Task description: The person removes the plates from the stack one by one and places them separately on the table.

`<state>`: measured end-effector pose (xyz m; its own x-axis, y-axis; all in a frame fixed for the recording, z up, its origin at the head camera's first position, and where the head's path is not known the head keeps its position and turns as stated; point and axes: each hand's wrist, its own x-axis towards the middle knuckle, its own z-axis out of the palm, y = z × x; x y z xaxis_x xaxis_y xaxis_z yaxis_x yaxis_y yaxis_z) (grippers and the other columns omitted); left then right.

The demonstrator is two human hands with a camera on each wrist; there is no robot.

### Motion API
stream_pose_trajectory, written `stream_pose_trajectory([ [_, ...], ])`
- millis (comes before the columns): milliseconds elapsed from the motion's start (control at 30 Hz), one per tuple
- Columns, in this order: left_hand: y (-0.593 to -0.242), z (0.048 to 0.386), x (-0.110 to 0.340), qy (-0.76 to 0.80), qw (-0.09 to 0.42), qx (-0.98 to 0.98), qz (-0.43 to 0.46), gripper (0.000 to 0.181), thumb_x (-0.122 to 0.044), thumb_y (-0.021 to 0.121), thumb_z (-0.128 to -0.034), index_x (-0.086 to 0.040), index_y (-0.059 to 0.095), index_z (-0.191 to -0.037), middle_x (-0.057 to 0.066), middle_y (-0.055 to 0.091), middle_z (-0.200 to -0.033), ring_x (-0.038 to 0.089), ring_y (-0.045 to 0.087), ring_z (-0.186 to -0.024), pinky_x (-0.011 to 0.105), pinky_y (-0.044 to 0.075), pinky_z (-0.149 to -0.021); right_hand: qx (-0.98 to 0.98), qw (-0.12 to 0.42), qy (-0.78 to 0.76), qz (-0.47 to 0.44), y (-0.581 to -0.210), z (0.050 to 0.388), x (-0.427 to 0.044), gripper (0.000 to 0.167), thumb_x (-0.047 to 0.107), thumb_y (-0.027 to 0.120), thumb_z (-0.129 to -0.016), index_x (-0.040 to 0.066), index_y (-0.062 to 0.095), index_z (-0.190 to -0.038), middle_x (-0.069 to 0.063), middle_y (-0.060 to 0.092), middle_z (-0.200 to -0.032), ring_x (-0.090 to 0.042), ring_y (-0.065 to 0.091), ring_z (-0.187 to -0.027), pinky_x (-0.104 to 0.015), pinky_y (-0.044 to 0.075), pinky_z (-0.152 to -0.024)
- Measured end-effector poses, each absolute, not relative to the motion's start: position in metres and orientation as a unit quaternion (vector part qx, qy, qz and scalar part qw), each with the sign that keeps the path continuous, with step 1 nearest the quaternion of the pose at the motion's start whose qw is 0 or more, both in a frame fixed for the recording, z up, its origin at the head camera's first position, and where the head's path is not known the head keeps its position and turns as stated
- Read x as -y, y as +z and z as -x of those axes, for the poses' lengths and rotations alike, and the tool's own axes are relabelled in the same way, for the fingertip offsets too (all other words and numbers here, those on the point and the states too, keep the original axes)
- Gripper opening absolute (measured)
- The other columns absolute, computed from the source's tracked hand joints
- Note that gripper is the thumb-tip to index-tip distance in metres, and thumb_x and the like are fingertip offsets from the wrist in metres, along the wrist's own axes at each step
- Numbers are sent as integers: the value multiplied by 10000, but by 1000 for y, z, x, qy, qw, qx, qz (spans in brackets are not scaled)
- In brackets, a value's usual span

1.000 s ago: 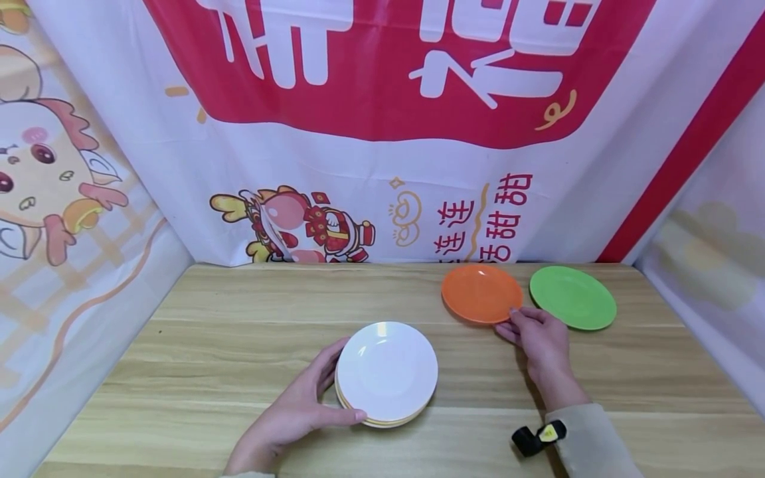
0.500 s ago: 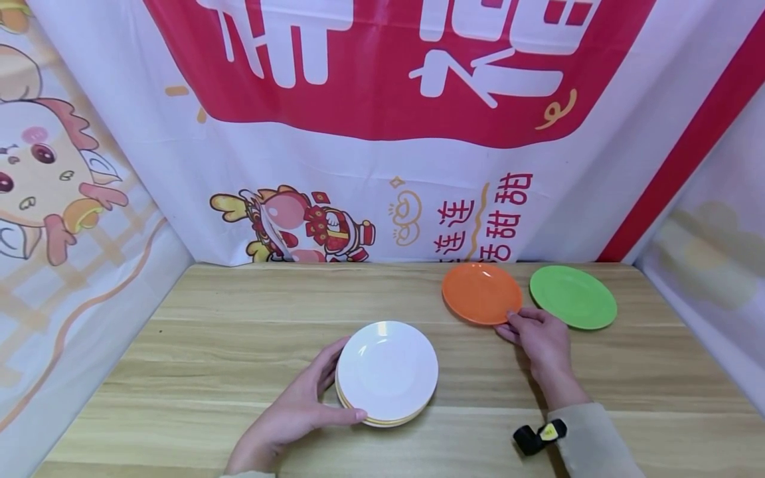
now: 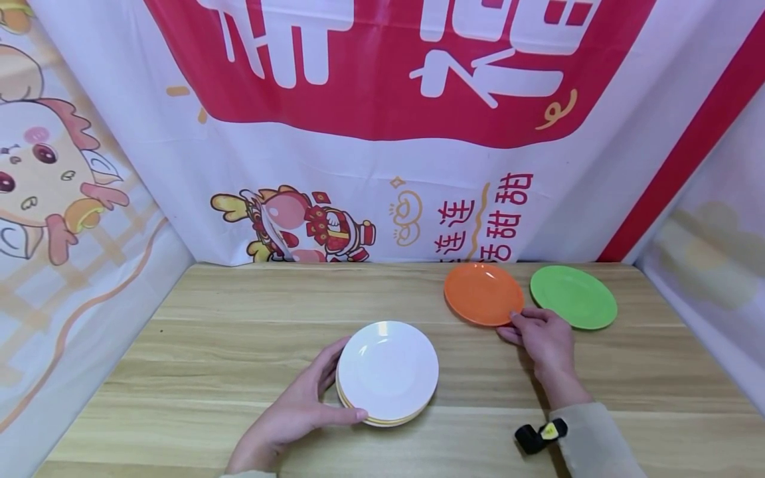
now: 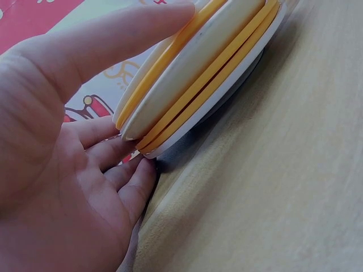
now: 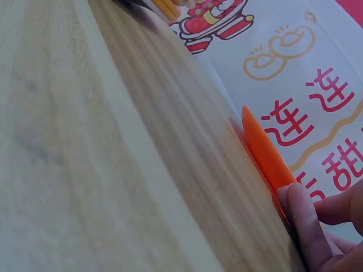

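Note:
A stack of plates with a white one (image 3: pixel 388 370) on top stands near the middle of the table; in the left wrist view its edges (image 4: pixel 193 79) alternate white and yellow. My left hand (image 3: pixel 305 405) curves round the stack's left side, thumb on the near rim and fingers at the far left. An orange plate (image 3: pixel 483 294) lies toward the back right, and my right hand (image 3: pixel 545 342) pinches its near right rim. In the right wrist view, thumb and fingers meet at the orange plate's edge (image 5: pixel 266 156).
A green plate (image 3: pixel 574 297) lies right of the orange one, just beyond my right hand. A printed cloth (image 3: pixel 358 159) hangs along the table's back edge, with more cloth on both sides. A black strap with a yellow label (image 3: pixel 540 436) is at the right sleeve.
The orange plate and my right hand have shifted very slightly toward the right and nearer. My left hand and the stack stay in place.

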<state>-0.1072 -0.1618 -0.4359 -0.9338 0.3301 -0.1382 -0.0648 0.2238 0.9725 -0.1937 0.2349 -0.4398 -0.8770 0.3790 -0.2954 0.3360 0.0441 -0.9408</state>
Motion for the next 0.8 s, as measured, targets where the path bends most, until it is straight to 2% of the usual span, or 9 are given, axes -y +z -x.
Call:
stream_pose_trajectory([
  [167, -436, 108, 161, 614, 161, -768, -86, 1144, -198, 999, -741, -244, 338, -1673, 48, 334, -1760, 301, 259, -1660, 28, 258, -1169, 722, 31, 639, 264, -438, 193, -235, 489, 201, 670, -1067, -32, 502, -1462, -123, 743, -1056, -79, 761, -685, -280, 677, -698],
  [267, -435, 107, 161, 614, 161, -768, -87, 1146, -196, 998, -741, -234, 335, -1676, 53, 331, -1762, 301, 256, -1661, 27, 258, -1168, 729, 38, 626, 274, -433, 192, -236, 461, 276, 703, -1049, 10, 543, -1390, -14, 722, -881, -95, 709, -626, -268, 643, -598],
  [333, -435, 107, 161, 616, 161, -766, -87, 1146, -189, 996, -743, -229, 333, -1677, 57, 329, -1763, 306, 253, -1662, 27, 258, -1168, 736, 37, 618, 274, -429, 191, -235, 452, 326, 717, -1039, 37, 558, -1347, 18, 690, -822, -97, 666, -606, -259, 608, -554],
  [433, -434, 106, 161, 617, 161, -765, -85, 1142, -186, 996, -741, -238, 338, -1674, 52, 330, -1762, 305, 253, -1662, 47, 258, -1186, 746, 31, 611, 261, -422, 190, -231, 429, 378, 713, -1039, 69, 571, -1300, 36, 645, -793, -97, 614, -600, -245, 559, -533],
  [567, -433, 106, 161, 617, 158, -765, -93, 1133, -188, 992, -748, -225, 341, -1674, 75, 328, -1763, 324, 254, -1660, 86, 258, -1219, 746, 30, 625, 227, -412, 188, -222, 369, 353, 717, -1042, 69, 588, -1239, 40, 640, -809, -84, 589, -605, -235, 547, -541],
  [800, -434, 106, 161, 617, 158, -765, -90, 1145, -189, 996, -743, -226, 336, -1677, 65, 323, -1766, 308, 251, -1663, 41, 256, -1184, 760, 7, 630, 159, -401, 176, -195, 324, 309, 683, -1069, 50, 609, -1249, 1, 664, -878, -84, 603, -646, -224, 571, -599],
])
